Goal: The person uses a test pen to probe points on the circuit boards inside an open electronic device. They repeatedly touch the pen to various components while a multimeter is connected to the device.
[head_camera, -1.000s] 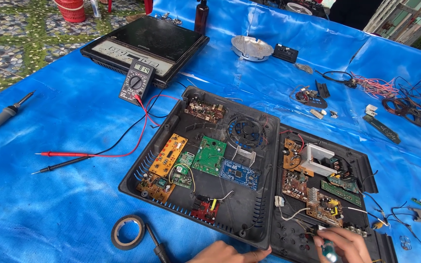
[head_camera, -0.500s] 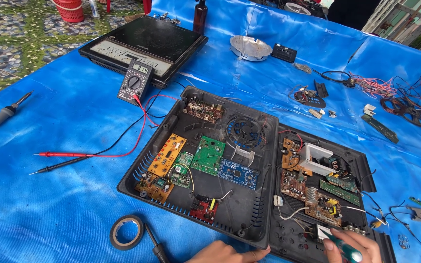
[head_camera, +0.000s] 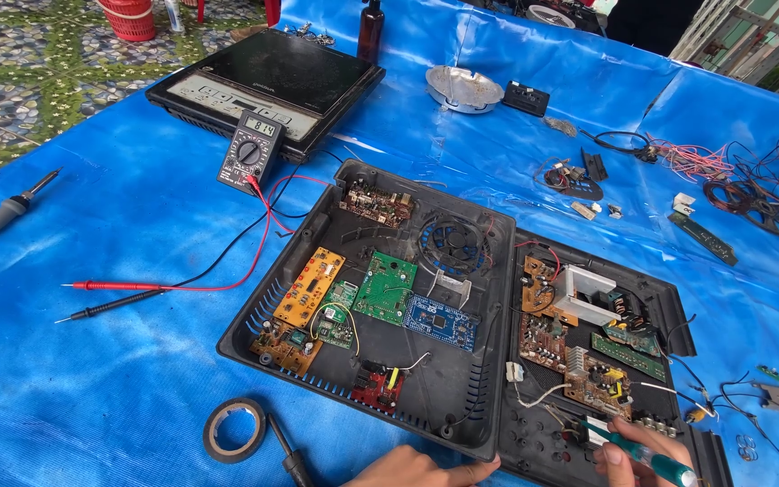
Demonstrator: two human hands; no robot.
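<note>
My right hand (head_camera: 635, 449) grips a green-handled screwdriver (head_camera: 655, 460) at the bottom right. Its tip points into the near corner of a flat black tray (head_camera: 669, 307) that carries brown circuit boards (head_camera: 579, 361). My left hand (head_camera: 421, 469) lies flat on the blue sheet, fingertips touching the near edge of a larger black case shell (head_camera: 462, 410). That shell holds orange, green, blue and red boards (head_camera: 385, 287) and a fan grille (head_camera: 451, 242).
A multimeter (head_camera: 250, 149) with red and black probes (head_camera: 114, 287) lies at the left, behind it a black flat-topped appliance (head_camera: 268, 77). A tape roll (head_camera: 234, 428), a soldering iron (head_camera: 2, 216), loose wires (head_camera: 750, 194) and a metal dish (head_camera: 463, 87) lie about.
My right hand has turned the screwdriver so it lies more across the tray corner. The view has shifted slightly. The left hand stays put.
</note>
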